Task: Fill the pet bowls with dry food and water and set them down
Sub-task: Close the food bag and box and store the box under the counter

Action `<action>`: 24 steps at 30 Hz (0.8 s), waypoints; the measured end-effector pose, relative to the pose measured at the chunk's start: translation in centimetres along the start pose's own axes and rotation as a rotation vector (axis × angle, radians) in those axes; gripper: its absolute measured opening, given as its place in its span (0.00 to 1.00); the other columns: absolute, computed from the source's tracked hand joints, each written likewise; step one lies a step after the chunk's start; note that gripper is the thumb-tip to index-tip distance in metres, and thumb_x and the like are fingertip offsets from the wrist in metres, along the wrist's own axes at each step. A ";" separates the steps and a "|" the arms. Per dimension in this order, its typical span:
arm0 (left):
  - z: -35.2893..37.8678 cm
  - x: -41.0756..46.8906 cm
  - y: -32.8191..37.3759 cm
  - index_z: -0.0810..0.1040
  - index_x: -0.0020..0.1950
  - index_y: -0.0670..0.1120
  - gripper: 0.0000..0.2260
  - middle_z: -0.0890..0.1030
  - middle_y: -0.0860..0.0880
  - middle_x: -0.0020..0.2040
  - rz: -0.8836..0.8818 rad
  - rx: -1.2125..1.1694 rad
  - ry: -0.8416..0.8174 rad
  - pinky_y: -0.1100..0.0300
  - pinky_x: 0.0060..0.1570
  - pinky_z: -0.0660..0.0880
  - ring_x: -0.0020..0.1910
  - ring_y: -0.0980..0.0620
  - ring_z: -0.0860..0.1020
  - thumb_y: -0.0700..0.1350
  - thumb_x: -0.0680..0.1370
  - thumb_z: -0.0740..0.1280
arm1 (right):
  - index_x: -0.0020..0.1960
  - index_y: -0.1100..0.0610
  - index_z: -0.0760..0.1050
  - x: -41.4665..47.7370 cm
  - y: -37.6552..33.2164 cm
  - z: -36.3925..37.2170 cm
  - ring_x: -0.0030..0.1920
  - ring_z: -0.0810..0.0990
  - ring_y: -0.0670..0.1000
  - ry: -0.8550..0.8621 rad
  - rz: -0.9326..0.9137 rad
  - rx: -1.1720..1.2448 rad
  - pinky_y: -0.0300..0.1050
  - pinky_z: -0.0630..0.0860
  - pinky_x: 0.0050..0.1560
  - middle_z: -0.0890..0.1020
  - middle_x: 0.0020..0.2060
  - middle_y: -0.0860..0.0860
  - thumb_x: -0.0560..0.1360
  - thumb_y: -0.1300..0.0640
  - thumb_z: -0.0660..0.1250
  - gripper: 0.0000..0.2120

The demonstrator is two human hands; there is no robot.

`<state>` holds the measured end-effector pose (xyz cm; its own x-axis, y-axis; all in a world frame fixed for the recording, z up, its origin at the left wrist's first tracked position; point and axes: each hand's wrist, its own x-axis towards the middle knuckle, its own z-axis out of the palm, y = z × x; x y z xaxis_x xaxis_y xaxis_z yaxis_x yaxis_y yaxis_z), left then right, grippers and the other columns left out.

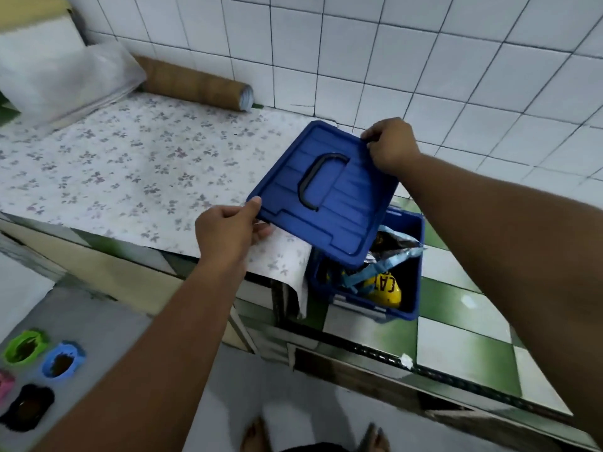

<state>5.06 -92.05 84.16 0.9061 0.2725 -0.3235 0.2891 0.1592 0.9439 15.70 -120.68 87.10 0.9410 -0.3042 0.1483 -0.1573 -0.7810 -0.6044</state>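
Note:
Both hands hold a blue plastic lid with a dark handle, tilted above an open blue storage box on the counter. My left hand grips the lid's near left corner; my right hand grips its far right corner. Inside the box lies a yellow cat food bag with a crumpled silver top. On the floor at lower left sit a green bowl, a blue bowl, a black bowl and the edge of a pink bowl; the first three hold brown dry food.
A flower-patterned sheet covers the left part of the counter. A brown cardboard roll lies against the white tiled wall, next to a white bundle. Green and white tiles form the counter at right. My bare feet stand below.

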 end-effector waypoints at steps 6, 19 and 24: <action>5.0 -4.6 -3.0 0.79 0.48 0.37 0.13 0.85 0.37 0.44 -0.035 -0.006 0.010 0.55 0.41 0.84 0.38 0.46 0.87 0.43 0.74 0.79 | 0.54 0.58 0.84 -0.6 6.0 -2.8 0.56 0.81 0.54 -0.012 0.001 -0.009 0.41 0.76 0.59 0.84 0.55 0.55 0.76 0.67 0.63 0.13; 9.0 -10.7 -11.4 0.77 0.48 0.39 0.09 0.82 0.41 0.40 -0.098 0.092 0.238 0.53 0.40 0.84 0.31 0.50 0.82 0.35 0.75 0.76 | 0.52 0.57 0.84 -1.6 13.8 0.3 0.52 0.82 0.56 -0.230 -0.093 -0.031 0.46 0.79 0.56 0.84 0.52 0.56 0.76 0.68 0.65 0.12; 8.9 -10.8 -12.5 0.78 0.48 0.40 0.09 0.81 0.41 0.38 -0.058 0.164 0.283 0.57 0.34 0.82 0.31 0.48 0.81 0.37 0.74 0.78 | 0.54 0.54 0.84 -1.3 13.8 1.9 0.53 0.82 0.56 -0.248 -0.068 -0.057 0.45 0.78 0.54 0.84 0.55 0.56 0.77 0.66 0.65 0.13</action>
<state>-5.57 -105.46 76.47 0.7715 0.5240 -0.3608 0.4043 0.0340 0.9140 12.91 -130.04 77.05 0.9935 -0.1129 -0.0136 -0.1015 -0.8264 -0.5538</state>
